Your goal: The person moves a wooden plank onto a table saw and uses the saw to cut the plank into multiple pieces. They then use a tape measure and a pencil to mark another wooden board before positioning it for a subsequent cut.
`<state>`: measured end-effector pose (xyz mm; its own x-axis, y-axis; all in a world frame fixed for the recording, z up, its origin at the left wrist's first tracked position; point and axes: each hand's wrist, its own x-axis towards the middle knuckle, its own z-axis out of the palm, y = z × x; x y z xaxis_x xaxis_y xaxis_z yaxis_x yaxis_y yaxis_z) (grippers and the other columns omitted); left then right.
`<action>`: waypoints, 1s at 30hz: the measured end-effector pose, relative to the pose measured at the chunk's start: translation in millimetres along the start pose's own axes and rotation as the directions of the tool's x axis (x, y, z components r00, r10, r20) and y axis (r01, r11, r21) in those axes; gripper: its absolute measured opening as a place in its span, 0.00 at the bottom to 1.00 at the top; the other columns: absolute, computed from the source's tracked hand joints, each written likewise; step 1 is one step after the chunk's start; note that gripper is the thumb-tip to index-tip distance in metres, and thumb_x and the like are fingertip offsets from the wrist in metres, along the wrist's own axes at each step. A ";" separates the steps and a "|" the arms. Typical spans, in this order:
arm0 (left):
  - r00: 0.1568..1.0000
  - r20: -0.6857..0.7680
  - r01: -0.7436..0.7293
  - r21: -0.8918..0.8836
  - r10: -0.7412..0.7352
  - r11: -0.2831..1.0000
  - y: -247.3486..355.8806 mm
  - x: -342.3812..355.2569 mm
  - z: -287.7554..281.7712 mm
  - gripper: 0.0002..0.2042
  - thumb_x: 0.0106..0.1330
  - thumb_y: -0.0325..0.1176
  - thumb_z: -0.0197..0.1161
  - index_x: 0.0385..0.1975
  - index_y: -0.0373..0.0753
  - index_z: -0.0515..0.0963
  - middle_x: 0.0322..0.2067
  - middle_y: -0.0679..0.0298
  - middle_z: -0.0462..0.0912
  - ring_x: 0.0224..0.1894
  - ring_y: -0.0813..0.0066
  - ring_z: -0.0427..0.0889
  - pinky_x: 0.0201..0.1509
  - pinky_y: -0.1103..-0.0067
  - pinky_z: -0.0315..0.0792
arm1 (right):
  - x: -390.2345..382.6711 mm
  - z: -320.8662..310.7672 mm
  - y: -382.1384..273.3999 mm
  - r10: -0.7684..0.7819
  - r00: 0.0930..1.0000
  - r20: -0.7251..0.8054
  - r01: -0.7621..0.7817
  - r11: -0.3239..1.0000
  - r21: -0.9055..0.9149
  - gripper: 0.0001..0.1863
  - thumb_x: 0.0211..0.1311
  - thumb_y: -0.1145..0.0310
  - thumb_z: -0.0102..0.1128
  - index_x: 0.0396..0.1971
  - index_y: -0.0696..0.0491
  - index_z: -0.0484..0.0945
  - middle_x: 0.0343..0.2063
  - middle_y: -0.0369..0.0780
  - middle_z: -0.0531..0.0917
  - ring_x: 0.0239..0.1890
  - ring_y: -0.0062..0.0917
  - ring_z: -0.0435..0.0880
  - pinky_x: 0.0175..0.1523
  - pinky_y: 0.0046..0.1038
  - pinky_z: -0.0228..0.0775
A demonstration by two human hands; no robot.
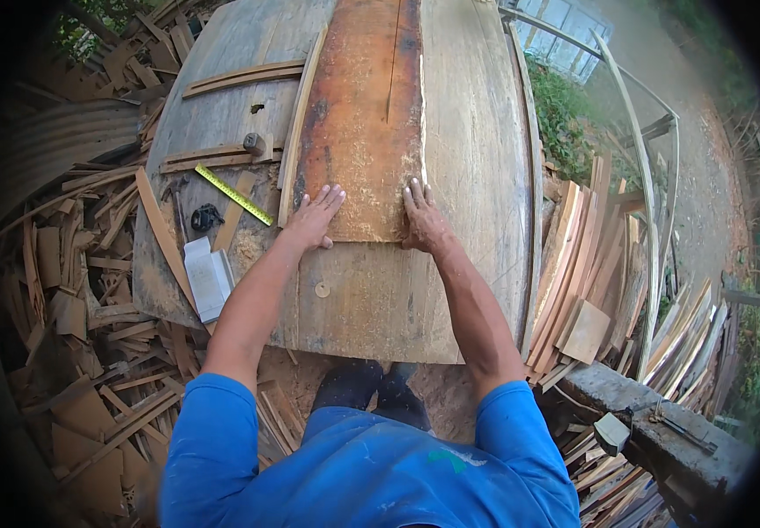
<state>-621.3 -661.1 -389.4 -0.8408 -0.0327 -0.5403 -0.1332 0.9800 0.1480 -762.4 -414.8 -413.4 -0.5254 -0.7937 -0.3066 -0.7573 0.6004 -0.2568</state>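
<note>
A wide reddish-brown wooden board (pixel 358 123), sprinkled with sawdust, lies lengthwise on a worn wooden worktable (pixel 477 106). My left hand (pixel 314 217) rests flat on the board's near left corner with its fingers spread. On the near right corner lies my right hand (pixel 424 216), fingers stretched out along the edge. Neither hand is gripping anything. A narrow pale strip of wood (pixel 299 132) runs along the board's left side, close to my left fingers. A thin crack shows in the far part of the board.
Left on the table are a yellow ruler (pixel 233 194), a black tape measure (pixel 206 217), a white notebook (pixel 208 280), a small dark block (pixel 255 143) and wood strips (pixel 243 79). Scrap wood (pixel 89 378) heaps on the left. Stacked planks (pixel 573 264) and a concrete beam (pixel 661 422) stand right.
</note>
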 end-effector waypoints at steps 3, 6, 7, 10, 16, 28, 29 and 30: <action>1.000 -0.011 -0.006 -0.021 0.006 1.000 -5.3 8.2 -2.7 0.59 0.48 0.37 0.80 0.78 0.45 0.43 0.79 0.64 0.41 0.80 0.62 0.40 0.80 0.53 0.47 | 10.2 -2.6 4.1 0.004 1.000 0.004 -0.004 1.000 -0.005 0.66 0.33 0.53 0.85 0.72 0.63 0.54 0.74 0.57 0.54 0.74 0.56 0.54 0.79 0.42 0.51; 0.999 -0.042 -0.019 -0.027 0.018 0.999 -13.4 15.0 -4.6 0.60 0.46 0.36 0.81 0.78 0.44 0.43 0.79 0.62 0.41 0.80 0.58 0.41 0.79 0.50 0.48 | 19.2 -4.0 5.9 -0.017 1.000 -0.001 0.017 1.000 -0.004 0.65 0.34 0.54 0.85 0.72 0.63 0.54 0.74 0.57 0.53 0.74 0.56 0.55 0.79 0.43 0.51; 0.999 -0.035 -0.017 -0.023 0.017 1.000 -10.6 19.2 -7.8 0.60 0.47 0.36 0.81 0.78 0.44 0.43 0.79 0.63 0.42 0.80 0.60 0.41 0.80 0.52 0.48 | 21.8 -3.0 10.5 -0.026 0.999 -0.046 0.025 0.999 -0.022 0.65 0.34 0.55 0.85 0.72 0.63 0.54 0.74 0.57 0.53 0.74 0.56 0.54 0.79 0.43 0.51; 0.999 -0.029 -0.016 -0.023 0.015 1.000 -11.1 27.3 -15.4 0.59 0.48 0.36 0.81 0.78 0.44 0.44 0.79 0.64 0.42 0.80 0.61 0.41 0.80 0.53 0.48 | 29.4 -4.6 16.7 -0.004 0.999 -0.035 0.004 1.000 -0.008 0.66 0.33 0.57 0.86 0.72 0.63 0.53 0.74 0.57 0.52 0.75 0.56 0.54 0.79 0.43 0.51; 0.999 -0.050 -0.015 -0.009 0.015 1.000 -18.7 44.5 -24.1 0.59 0.48 0.36 0.81 0.77 0.43 0.45 0.79 0.64 0.43 0.80 0.62 0.42 0.80 0.52 0.49 | 45.7 -17.2 24.5 0.017 1.000 -0.001 -0.017 0.999 0.043 0.69 0.30 0.58 0.87 0.73 0.61 0.52 0.75 0.56 0.50 0.75 0.56 0.52 0.79 0.41 0.51; 1.000 -0.015 0.004 -0.031 -0.004 1.000 -37.6 81.3 -48.0 0.60 0.46 0.35 0.81 0.78 0.46 0.43 0.79 0.66 0.40 0.80 0.63 0.40 0.80 0.52 0.47 | 47.6 1.8 57.3 -0.047 0.966 -0.254 0.095 0.979 0.180 0.50 0.48 0.54 0.78 0.72 0.48 0.62 0.75 0.47 0.56 0.76 0.48 0.54 0.78 0.41 0.50; 1.000 -0.012 0.005 -0.040 -0.006 0.999 -39.5 84.0 -49.0 0.61 0.46 0.35 0.81 0.78 0.46 0.43 0.79 0.66 0.40 0.81 0.63 0.39 0.80 0.52 0.47 | 39.5 10.3 59.1 -0.032 0.940 -0.340 0.092 0.982 0.163 0.44 0.55 0.51 0.71 0.71 0.46 0.64 0.74 0.44 0.59 0.76 0.44 0.55 0.78 0.42 0.49; 1.000 -0.012 0.011 -0.038 -0.011 0.999 -42.7 87.9 -51.3 0.61 0.46 0.35 0.81 0.78 0.46 0.43 0.79 0.66 0.40 0.81 0.63 0.39 0.80 0.52 0.47 | 34.7 17.3 61.9 -0.017 0.906 -0.422 0.087 0.986 0.146 0.38 0.61 0.47 0.64 0.70 0.43 0.66 0.73 0.41 0.62 0.76 0.40 0.57 0.78 0.42 0.48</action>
<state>-716.4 -715.8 -400.7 -0.8456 -0.0461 -0.5319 -0.1620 0.9715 0.1733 -820.7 -403.5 -455.7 -0.6269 -0.7708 0.1137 -0.7353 0.5371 -0.4132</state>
